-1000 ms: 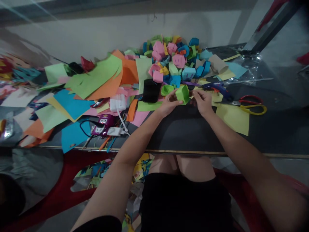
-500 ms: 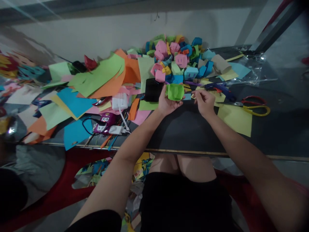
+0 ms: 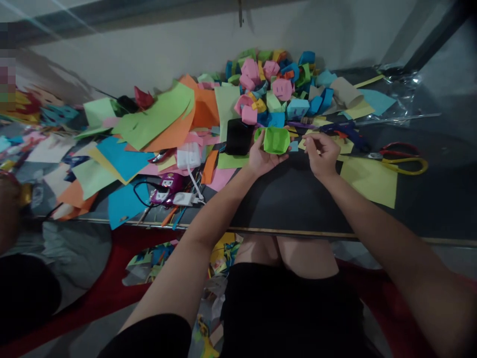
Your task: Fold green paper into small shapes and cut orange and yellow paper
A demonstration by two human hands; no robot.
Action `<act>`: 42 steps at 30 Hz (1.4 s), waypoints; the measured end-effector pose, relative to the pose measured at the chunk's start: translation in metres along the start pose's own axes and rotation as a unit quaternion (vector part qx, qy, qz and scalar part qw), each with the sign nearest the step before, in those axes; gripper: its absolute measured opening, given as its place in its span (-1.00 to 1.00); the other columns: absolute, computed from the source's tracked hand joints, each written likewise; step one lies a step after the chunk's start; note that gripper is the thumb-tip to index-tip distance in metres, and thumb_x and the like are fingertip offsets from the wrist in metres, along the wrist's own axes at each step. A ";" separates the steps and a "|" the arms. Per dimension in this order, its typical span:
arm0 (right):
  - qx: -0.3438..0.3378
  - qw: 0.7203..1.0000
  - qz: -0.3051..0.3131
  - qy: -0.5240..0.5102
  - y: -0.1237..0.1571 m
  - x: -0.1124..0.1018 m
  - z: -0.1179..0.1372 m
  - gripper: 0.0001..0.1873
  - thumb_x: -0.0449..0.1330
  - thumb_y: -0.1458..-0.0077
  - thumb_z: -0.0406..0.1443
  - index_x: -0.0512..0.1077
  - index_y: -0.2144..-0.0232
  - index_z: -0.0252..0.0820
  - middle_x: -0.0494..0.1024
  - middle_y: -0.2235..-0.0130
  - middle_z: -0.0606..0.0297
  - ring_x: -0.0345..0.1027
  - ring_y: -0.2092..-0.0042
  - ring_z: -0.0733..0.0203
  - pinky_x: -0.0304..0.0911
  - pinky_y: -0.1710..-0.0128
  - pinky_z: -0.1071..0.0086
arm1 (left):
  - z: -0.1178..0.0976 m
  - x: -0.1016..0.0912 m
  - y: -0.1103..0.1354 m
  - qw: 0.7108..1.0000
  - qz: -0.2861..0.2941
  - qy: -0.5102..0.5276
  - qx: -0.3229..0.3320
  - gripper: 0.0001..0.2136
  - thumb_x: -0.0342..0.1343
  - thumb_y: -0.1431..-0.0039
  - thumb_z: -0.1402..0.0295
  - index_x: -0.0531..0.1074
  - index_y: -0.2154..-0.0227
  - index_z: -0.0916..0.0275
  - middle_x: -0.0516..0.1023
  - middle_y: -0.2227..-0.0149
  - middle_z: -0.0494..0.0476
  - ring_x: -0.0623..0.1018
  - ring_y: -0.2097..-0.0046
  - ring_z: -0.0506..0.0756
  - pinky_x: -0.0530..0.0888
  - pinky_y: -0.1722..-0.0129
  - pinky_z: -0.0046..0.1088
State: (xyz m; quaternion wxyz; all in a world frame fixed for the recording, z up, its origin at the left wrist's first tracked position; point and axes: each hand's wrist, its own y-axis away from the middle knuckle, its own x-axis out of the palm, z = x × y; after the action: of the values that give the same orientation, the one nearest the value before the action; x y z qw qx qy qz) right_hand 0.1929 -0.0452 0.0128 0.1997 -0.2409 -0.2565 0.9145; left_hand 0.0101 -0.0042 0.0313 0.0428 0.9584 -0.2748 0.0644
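A small bright green folded paper box (image 3: 276, 140), its hollow side facing up, rests in my left hand (image 3: 264, 155), with the thumb on its left end and fingers curled under it. Just to the right, apart from the box, is my right hand (image 3: 323, 153). Its thumb and index finger are pinched together; whether a small thing sits between them I cannot make out. Close behind both hands lie a small light blue paper piece (image 3: 294, 146) and a dark flat object (image 3: 238, 136).
A heap of folded paper shapes (image 3: 282, 89) stands against the wall. Scissors (image 3: 405, 165) and a yellow sheet (image 3: 368, 181) lie right. Coloured sheets (image 3: 156, 114), a purple power strip (image 3: 167, 189) and a cable cover the left. Another person's arm (image 3: 8, 214) shows far left.
The view has shifted slightly, so the table things appear further right. Both hands keep nearly the same pose around the green box. Another person's arm has come into view at the left edge.
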 end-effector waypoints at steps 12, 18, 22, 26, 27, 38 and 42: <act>-0.105 0.978 0.103 0.145 0.001 -0.006 0.016 -0.62 0.17 -0.26 0.01 0.63 0.08 0.00 0.53 0.03 0.11 0.42 -0.03 -0.07 0.32 -0.05 0.00 | 0.012 0.005 -0.009 0.999 -0.021 0.027 -0.032 -0.31 -0.45 -0.44 -0.13 0.33 -0.31 0.11 0.60 -0.13 0.18 0.51 -0.25 0.23 0.52 -0.16 -0.14; -0.118 0.960 0.158 0.200 0.007 0.005 0.025 -0.61 0.17 -0.27 0.02 0.65 0.16 -0.06 0.45 -0.13 0.05 0.33 -0.15 -0.19 0.14 -0.18 -0.13 | 0.021 0.012 -0.013 0.998 -0.030 0.059 -0.002 -0.38 -0.44 -0.51 0.00 0.34 -0.29 0.18 0.60 -0.10 0.18 0.47 -0.28 0.19 0.46 -0.24 -0.13; -0.116 0.961 0.152 0.198 0.009 0.006 0.028 -0.67 0.16 -0.28 -0.01 0.64 0.19 -0.02 0.42 -0.19 0.09 0.26 -0.22 -0.24 0.10 -0.20 -0.16 | 0.024 0.013 -0.012 0.999 -0.012 0.039 0.017 -0.38 -0.34 -0.47 -0.09 0.34 -0.28 0.17 0.55 -0.17 0.21 0.47 -0.28 0.22 0.44 -0.26 -0.14; -0.112 0.963 0.147 0.196 0.011 0.005 0.029 -0.71 0.15 -0.28 -0.08 0.61 0.27 -0.05 0.42 -0.20 0.10 0.26 -0.23 -0.25 0.04 -0.22 -0.16 | 0.027 0.013 -0.011 1.000 -0.010 0.026 -0.005 -0.36 -0.37 -0.46 -0.12 0.32 -0.29 0.17 0.54 -0.18 0.21 0.47 -0.28 0.22 0.45 -0.25 -0.14; -0.111 0.964 0.144 0.196 0.012 0.006 0.029 -0.72 0.14 -0.27 -0.10 0.60 0.27 -0.06 0.42 -0.20 0.10 0.26 -0.23 -0.24 0.03 -0.22 -0.16 | 0.028 0.013 -0.012 0.999 -0.010 0.029 -0.007 -0.35 -0.37 -0.46 -0.12 0.31 -0.30 0.17 0.54 -0.17 0.21 0.48 -0.27 0.22 0.46 -0.25 -0.13; -0.112 0.966 0.136 0.187 0.010 0.004 0.028 -0.77 0.12 -0.24 -0.16 0.55 0.29 -0.10 0.43 -0.19 0.07 0.30 -0.19 -0.19 0.08 -0.23 -0.10 | 0.030 0.011 -0.015 0.998 -0.030 0.062 -0.008 -0.42 -0.29 -0.47 -0.10 0.38 -0.22 0.15 0.61 -0.08 0.18 0.49 -0.26 0.25 0.45 -0.26 -0.08; -0.115 0.969 0.130 0.178 0.009 0.005 0.025 -0.77 0.14 -0.24 -0.15 0.54 0.29 -0.09 0.43 -0.18 0.07 0.30 -0.20 -0.19 0.11 -0.22 -0.08 | 0.031 0.011 -0.015 0.998 -0.023 0.060 -0.014 -0.39 -0.30 -0.45 -0.15 0.38 -0.23 0.12 0.59 -0.11 0.18 0.49 -0.27 0.25 0.45 -0.26 -0.08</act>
State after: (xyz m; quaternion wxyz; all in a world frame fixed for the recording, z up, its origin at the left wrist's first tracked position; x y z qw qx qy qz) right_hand 0.1731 -0.0596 0.0248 0.0927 -0.4527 -0.2871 0.8391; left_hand 0.0306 -0.0010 0.0020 0.0746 0.9581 -0.2507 0.1171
